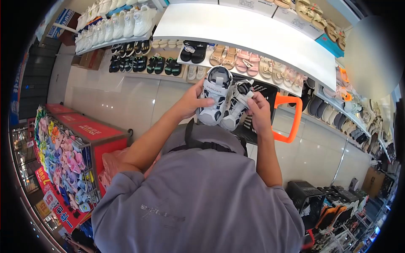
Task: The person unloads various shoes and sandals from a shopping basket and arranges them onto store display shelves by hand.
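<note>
My left hand point(192, 100) is closed around a white-and-black sneaker point(213, 99), its thumb lying across the front strap and its toe pointing toward me. Right beside it is the matching sneaker point(233, 110), with the strap point(246, 96) at its top pinched by my right hand point(259, 108). Both shoes are held above my lap, touching or nearly touching each other. Behind and below them sits a black shopping basket point(263, 90) with an orange handle point(298, 120), partly hidden by the shoes and my right hand.
Ahead stands a white shelf point(236, 25) with rows of sandals point(225, 57) beneath it. White sneakers point(122, 25) line the upper left shelf. At left is a red display stand point(86, 126) with colorful slippers point(63, 156). A dark basket point(304, 198) stands lower right.
</note>
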### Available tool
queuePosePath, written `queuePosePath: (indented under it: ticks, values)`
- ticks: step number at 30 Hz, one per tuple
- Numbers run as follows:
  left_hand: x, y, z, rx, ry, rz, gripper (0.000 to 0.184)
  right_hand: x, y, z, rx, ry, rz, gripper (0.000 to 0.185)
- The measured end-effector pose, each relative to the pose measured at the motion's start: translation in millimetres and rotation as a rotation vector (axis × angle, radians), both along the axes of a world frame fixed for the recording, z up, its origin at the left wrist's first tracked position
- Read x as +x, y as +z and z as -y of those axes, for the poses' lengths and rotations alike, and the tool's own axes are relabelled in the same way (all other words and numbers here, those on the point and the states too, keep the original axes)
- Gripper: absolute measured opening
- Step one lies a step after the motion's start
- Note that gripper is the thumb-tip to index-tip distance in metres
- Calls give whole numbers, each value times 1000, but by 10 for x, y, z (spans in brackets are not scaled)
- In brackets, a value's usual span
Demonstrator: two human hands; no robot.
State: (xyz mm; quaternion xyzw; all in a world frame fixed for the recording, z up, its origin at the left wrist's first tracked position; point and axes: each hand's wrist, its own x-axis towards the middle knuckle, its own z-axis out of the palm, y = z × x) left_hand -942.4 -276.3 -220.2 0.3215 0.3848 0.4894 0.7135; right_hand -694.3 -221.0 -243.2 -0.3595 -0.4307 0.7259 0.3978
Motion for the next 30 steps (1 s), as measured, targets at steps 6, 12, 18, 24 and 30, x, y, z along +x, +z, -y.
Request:
queuePosePath:
  ticks: [6, 12, 18, 24, 30]
  values:
    - [-140, -65, 40, -29, 32, 73, 83, -62, 149, 22, 65, 57, -63, 27]
    - [-417, -186, -3, -82, -37, 117, 98, -354, 115, 11, 215, 87, 34, 32]
    - [-931, -429, -153, -89, 14, 265, 92, -1007, 168, -32, 191, 120, 43, 39]
    - [-1578, -706, -424, -96, 12, 407, 79, -1725, 318, -350, 706, 71, 616, 55]
    - [-2199, -673, -1063, -12, 127, 365, 69, -2562, 55, -1022, 766, -126, 617, 52]
